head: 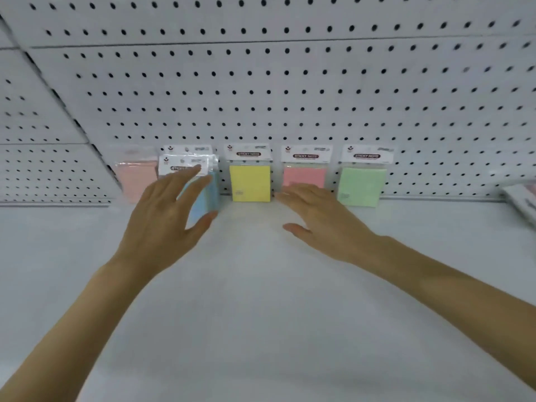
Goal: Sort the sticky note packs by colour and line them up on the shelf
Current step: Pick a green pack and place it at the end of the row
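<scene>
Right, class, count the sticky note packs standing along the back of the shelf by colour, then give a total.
peach pack: 1
blue packs: 2, one behind the other
yellow pack: 1
pink pack: 1
green pack: 1
Total: 6, leaving out the cut-off pack at the right edge.

left hand: fingers spread | right hand: flat, fingers straight

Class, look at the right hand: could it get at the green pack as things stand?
Probably yes. The right hand is open and empty, in front of the pink pack; the green pack stands next along to the right, with bare shelf before it.
</scene>
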Demonstrator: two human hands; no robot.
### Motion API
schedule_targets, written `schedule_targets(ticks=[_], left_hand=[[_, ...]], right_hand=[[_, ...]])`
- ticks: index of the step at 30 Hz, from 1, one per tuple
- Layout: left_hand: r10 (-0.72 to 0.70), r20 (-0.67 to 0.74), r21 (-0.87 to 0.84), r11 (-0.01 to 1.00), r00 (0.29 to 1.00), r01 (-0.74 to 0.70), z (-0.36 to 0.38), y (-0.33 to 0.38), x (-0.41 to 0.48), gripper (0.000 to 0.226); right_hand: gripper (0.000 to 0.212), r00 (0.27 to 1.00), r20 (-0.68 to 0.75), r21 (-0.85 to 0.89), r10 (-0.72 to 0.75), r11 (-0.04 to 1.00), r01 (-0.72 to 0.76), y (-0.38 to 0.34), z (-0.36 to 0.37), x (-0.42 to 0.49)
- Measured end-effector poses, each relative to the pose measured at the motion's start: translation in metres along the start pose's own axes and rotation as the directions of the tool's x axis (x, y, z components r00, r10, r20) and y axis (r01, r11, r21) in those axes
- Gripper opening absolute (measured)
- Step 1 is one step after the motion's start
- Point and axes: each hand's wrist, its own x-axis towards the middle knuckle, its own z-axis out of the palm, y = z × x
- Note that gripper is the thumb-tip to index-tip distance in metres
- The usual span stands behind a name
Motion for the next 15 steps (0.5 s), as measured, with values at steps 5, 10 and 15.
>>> schedule_targets(ticks=[5, 10, 15], left_hand=[[0.064, 0.072, 0.039, 0.997, 0.995, -0.067, -0.001, 0.085, 0.023, 0.056], [0.07, 0.141, 0.073, 0.994, 0.988, -0.081, -0.004, 0.191, 0.053, 0.067], [0.09, 0.176, 0.074, 0.992, 0.98, -0.105, 0.015, 0.321, 0.078, 0.071]], right_hand=[[0.062, 0.997, 0.08, -0.161, -0.003, 0.987, 0.016, 0.044, -0.032, -0.074], [0.064, 0.995, 0.094, -0.235, 0.041, 0.972, -0.018, 0.113, -0.086, -0.163], [0.066, 0.98, 0.087, -0.265, 0.177, 0.953, -0.148, 0.208, -0.14, -0.276]])
